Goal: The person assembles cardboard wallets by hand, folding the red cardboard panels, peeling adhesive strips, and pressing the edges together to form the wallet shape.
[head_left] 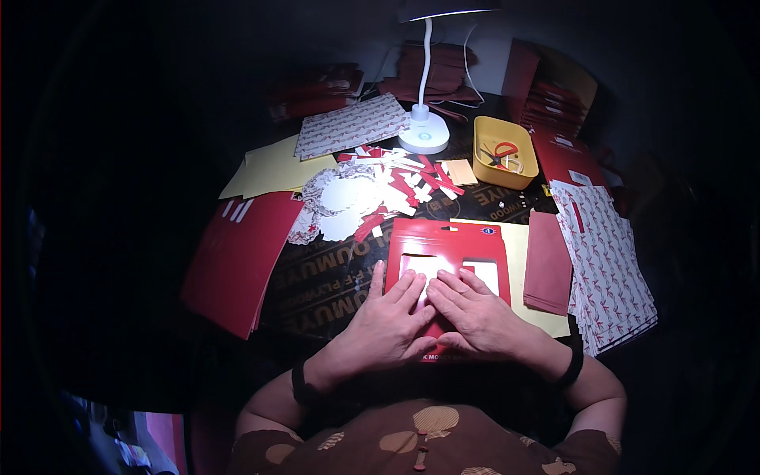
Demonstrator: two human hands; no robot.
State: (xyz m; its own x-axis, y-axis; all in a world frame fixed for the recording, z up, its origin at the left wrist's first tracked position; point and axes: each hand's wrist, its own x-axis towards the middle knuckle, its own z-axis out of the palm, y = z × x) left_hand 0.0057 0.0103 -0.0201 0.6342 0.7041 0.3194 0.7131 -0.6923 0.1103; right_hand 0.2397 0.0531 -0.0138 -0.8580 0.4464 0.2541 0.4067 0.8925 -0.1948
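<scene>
In front of me lies a flat red packaging sleeve with a hang hole at its top and two cut-out windows. White paper shows through the right window. My left hand rests on the sleeve's left side, fingers stretched out over the left window. My right hand lies flat on it too, fingers spread between the windows. Both hands' fingertips meet near the middle, and the thumbs come close together lower down. Much of the sleeve's lower half is hidden under the hands.
Yellow card lies under the sleeve, beside dark red envelopes and patterned sheets. Red folders sit at the left. Paper scraps, a white desk lamp and a yellow bin holding scissors stand behind.
</scene>
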